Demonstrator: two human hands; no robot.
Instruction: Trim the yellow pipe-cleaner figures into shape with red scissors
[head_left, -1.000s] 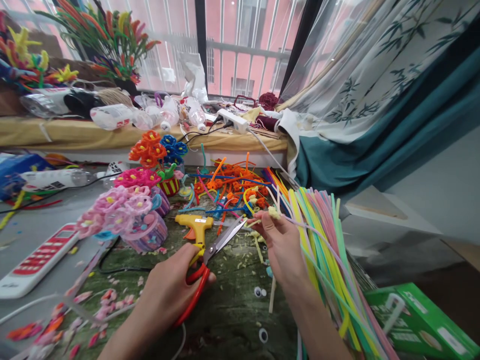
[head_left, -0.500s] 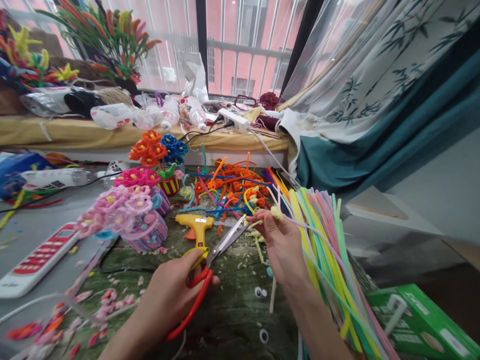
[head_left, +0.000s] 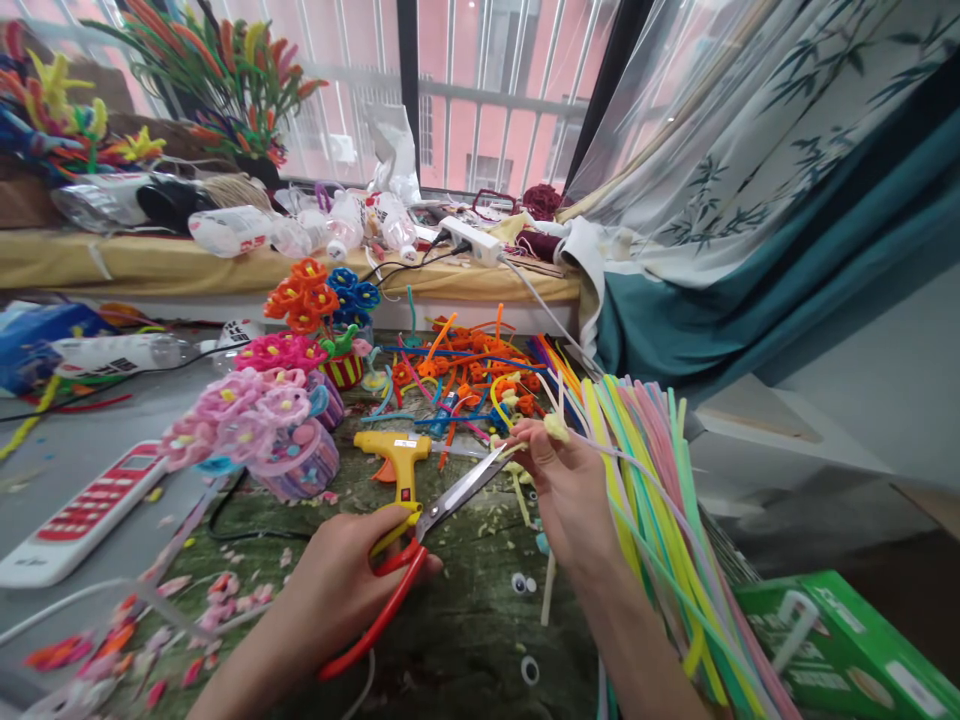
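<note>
Fingers of the left hand curl through the handles of the scissors, whose tips sit by the pale yellow fuzzy piece pinched in the right hand above the dark green mat; whether they touch it, I cannot tell. One yellow glue gun lies beyond the scissors, pastel pipe cleaners beside the right hand.

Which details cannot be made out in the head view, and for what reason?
All in the head view:
Silver scissors with red and yellow handles: the left hand covers part of the handles.
Small pale yellow fuzzy piece: the right hand hides where it is gripped.
Yellow plastic glue gun: print on its white label is too small.
Green rectangular box: cut off by the lower edge.
</note>
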